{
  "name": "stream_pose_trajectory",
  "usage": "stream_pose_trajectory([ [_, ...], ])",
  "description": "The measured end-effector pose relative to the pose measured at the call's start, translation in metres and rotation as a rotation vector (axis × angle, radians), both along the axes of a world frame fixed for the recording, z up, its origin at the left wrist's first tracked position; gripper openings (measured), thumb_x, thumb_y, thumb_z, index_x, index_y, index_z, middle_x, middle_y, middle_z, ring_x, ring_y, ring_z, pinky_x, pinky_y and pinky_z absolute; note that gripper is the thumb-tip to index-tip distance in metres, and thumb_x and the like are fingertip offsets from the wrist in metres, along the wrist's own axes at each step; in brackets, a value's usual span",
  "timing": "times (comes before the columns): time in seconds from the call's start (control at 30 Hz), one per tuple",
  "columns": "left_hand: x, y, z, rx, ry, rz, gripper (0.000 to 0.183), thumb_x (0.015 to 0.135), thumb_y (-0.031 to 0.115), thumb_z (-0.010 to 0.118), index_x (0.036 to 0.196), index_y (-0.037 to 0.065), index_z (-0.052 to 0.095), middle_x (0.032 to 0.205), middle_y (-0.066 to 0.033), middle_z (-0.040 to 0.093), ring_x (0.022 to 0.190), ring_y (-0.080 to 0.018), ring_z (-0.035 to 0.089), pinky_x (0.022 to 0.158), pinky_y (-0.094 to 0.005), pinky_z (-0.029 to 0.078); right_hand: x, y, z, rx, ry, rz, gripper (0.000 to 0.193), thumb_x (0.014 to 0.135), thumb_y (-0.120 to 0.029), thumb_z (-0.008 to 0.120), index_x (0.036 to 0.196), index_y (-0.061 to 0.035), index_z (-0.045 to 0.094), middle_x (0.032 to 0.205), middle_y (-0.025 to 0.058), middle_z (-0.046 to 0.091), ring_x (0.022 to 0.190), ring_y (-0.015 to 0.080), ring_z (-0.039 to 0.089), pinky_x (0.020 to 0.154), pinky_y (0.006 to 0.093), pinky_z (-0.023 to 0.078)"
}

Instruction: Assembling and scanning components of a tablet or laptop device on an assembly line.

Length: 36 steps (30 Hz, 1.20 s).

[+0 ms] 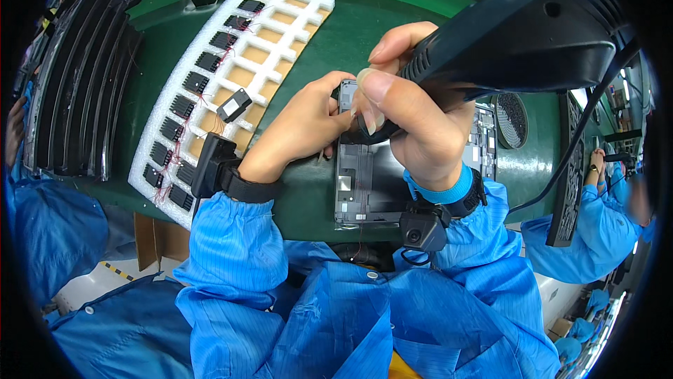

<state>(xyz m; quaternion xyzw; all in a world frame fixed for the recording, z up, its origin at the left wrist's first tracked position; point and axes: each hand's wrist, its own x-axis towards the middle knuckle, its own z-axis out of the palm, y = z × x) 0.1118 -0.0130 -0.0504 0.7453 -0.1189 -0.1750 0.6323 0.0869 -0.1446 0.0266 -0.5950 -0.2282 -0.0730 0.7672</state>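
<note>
In front of me a flat black electronic device casing [382, 193] lies on the green table, with grey metal parts along its edges. My left hand [308, 120] is closed at its upper left edge, thumb and index finger on the edge and the other fingers curled beside it. My right hand [434, 127] grips a black corded handheld device [515, 46], shaped like a scanner, held over the casing. Its lower end comes down close to my left fingertips. The right hand and this device hide much of the casing's upper middle.
To the left, a white foam tray [158, 148] holds several small black modules with thin red wires; one module [234, 105] lies askew on it. Black panels [77, 78] stand in a row at far left. A round black dish [510, 121] and a cable [585, 123] are right. Other people work on both sides.
</note>
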Motion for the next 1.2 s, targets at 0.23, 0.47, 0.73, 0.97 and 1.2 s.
stream_pose_trajectory([
  [0.23,0.001,0.001,0.001,-0.033,0.0,-0.017,0.04,0.081,0.004,0.056,0.119,-0.001,0.045,0.058,-0.0062,0.057,0.04,-0.0123,0.052,0.037,-0.0268,0.039,0.0,0.0,0.001,-0.04,-0.005,0.008,0.025,0.072,-0.003,0.059,0.094,0.0048,0.047,0.063,0.0104,0.052,0.05,0.0152,0.051,0.049,0.0277,0.041],
  [0.47,-0.004,0.002,0.006,-0.003,-0.026,0.001,0.038,0.08,0.004,0.057,0.117,0.0,0.047,0.059,-0.0061,0.056,0.041,-0.0134,0.052,0.038,-0.0281,0.039,-0.001,0.002,0.0,-0.07,0.012,0.035,0.027,0.073,-0.006,0.059,0.096,0.0059,0.049,0.062,0.0086,0.052,0.048,0.0143,0.049,0.049,0.0271,0.041],
  [0.73,-0.007,0.003,0.008,-0.001,-0.025,0.004,0.037,0.079,0.006,0.059,0.115,0.002,0.049,0.061,-0.0073,0.056,0.043,-0.0142,0.053,0.039,-0.0287,0.04,-0.005,0.007,-0.002,-0.093,-0.003,0.068,0.047,0.073,-0.009,0.061,0.113,0.0115,0.049,0.058,0.0038,0.052,0.049,0.0087,0.047,0.049,0.0224,0.039],
  [0.97,-0.007,0.004,0.013,0.09,-0.031,0.021,0.037,0.078,0.006,0.058,0.114,0.0,0.049,0.063,-0.0099,0.058,0.044,-0.0169,0.055,0.041,-0.0301,0.041,-0.006,0.008,0.001,-0.167,-0.003,0.059,0.046,0.073,-0.008,0.062,0.113,0.0112,0.049,0.059,0.0048,0.054,0.052,0.0089,0.049,0.053,0.0225,0.04],
  [1.2,-0.016,0.002,0.021,0.099,-0.169,0.082,0.037,0.079,0.004,0.055,0.115,0.0,0.049,0.065,-0.0119,0.06,0.048,-0.0169,0.057,0.041,-0.0307,0.042,-0.008,0.01,0.004,-0.175,0.025,0.06,0.044,0.073,-0.005,0.062,0.113,0.0106,0.05,0.061,0.006,0.055,0.055,0.0096,0.051,0.056,0.0231,0.042],
])
